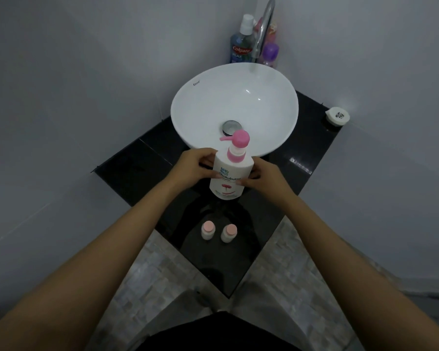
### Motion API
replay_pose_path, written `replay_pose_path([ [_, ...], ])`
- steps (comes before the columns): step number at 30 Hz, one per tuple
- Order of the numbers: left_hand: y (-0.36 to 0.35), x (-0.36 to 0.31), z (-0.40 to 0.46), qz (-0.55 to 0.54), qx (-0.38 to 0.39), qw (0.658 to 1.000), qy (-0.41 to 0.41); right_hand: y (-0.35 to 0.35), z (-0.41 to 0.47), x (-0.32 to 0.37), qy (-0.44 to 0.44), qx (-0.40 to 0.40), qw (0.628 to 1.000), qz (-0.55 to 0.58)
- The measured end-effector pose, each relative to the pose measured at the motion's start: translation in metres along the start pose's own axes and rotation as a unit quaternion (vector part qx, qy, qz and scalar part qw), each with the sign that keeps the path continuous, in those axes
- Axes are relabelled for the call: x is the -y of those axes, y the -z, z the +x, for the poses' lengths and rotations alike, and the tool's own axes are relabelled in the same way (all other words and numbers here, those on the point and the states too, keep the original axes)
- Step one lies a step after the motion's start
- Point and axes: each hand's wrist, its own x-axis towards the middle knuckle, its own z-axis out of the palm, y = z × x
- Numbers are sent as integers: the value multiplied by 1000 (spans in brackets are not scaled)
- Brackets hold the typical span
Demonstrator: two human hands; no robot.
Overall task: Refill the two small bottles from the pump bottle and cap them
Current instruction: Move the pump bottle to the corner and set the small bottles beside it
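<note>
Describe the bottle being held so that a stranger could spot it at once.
Find the white basin on the black counter. Just in front of its near rim, the left hand and right hand grip the pump bottle by its sides. It is tall and white with a pink pump head, far larger than the two small pink-capped bottles nearer the person.

"Shokubutsu" on the pump bottle (229,171), "Colgate" and "Plax" on the blue bottle (241,46) behind the sink (188,97), "Kassa" on the sink rim
</note>
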Motion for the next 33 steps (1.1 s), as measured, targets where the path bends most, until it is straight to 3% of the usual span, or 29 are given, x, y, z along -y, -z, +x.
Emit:
replay_pose_path([
  [6,-5,2,-9,-35,-19,999,3,-4,0,0,30,10,1000,-5],
  [17,16,5,-57,-71,-161,984,19,-20,24,41,93,106,988,-62],
  [23,66,9,-80,-56,-283,957,23,-52,65,95,139,182,973,-39],
  [33,136,43,-76,-30,-422,902,88,-124,156,161,189,304,933,-50],
])
